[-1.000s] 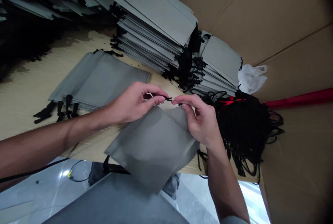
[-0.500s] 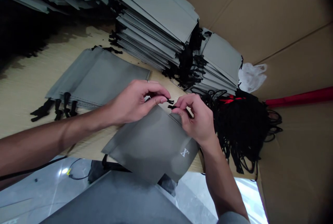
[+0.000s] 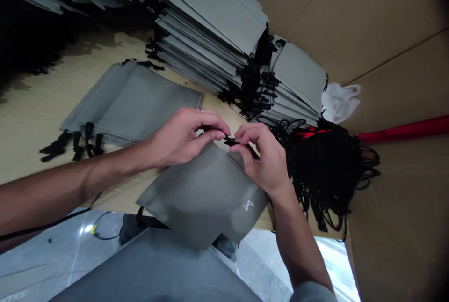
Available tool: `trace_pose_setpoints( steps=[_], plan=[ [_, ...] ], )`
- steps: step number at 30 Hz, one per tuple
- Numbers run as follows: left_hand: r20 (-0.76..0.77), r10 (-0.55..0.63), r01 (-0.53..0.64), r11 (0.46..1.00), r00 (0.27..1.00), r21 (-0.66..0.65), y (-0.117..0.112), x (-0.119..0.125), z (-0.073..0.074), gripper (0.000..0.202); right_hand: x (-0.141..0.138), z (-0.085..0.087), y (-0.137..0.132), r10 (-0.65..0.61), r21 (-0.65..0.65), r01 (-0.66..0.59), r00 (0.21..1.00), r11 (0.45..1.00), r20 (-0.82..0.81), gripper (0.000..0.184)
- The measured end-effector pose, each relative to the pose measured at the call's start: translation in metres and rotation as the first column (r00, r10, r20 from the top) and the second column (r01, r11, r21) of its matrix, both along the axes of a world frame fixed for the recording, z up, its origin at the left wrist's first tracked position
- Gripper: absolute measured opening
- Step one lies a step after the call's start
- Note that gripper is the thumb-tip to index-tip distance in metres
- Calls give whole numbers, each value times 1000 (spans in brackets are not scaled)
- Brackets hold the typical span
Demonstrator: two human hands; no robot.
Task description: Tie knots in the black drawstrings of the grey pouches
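Observation:
A grey drawstring bag with a small white mark lies at the table's front edge, its lower part hanging over. Above its stitched top edge, my left hand pinches one end of a black drawstring between thumb and fingertips. Close on the right, my right hand is closed on the other cord end. The two ends meet or overlap between my fingertips; whether they are knotted I cannot tell.
Flat grey bags with knotted black cords lie on the left. Behind stand a tall bag stack and a smaller stack. A heap of black cords sits right, near a red strap, a white plastic bag and cardboard.
The two cord ends, apart before, now come together between my fingertips. My right hand has shifted slightly left; my left hand and the bag stay nearly in place.

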State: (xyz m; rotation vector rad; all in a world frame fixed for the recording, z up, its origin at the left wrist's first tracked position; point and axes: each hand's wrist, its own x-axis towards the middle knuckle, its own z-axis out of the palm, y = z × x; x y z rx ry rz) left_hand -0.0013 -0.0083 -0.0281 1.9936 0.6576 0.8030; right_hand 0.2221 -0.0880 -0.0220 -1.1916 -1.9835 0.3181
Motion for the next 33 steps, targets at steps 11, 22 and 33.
trace_pose_setpoints(
  steps=[11,22,33],
  plan=[
    [30,-4,2,999,1000,52,0,1,-2,17,2,-3,-2,4,1,-4,999,1000,52,20],
    [5,3,-4,998,1000,55,0,0,-1,17,2,0,-3,-13,3,13,998,1000,69,16],
    [-5,-2,2,999,1000,48,1,0,0,16,1,-2,-1,23,49,-26,998,998,54,19]
  ],
)
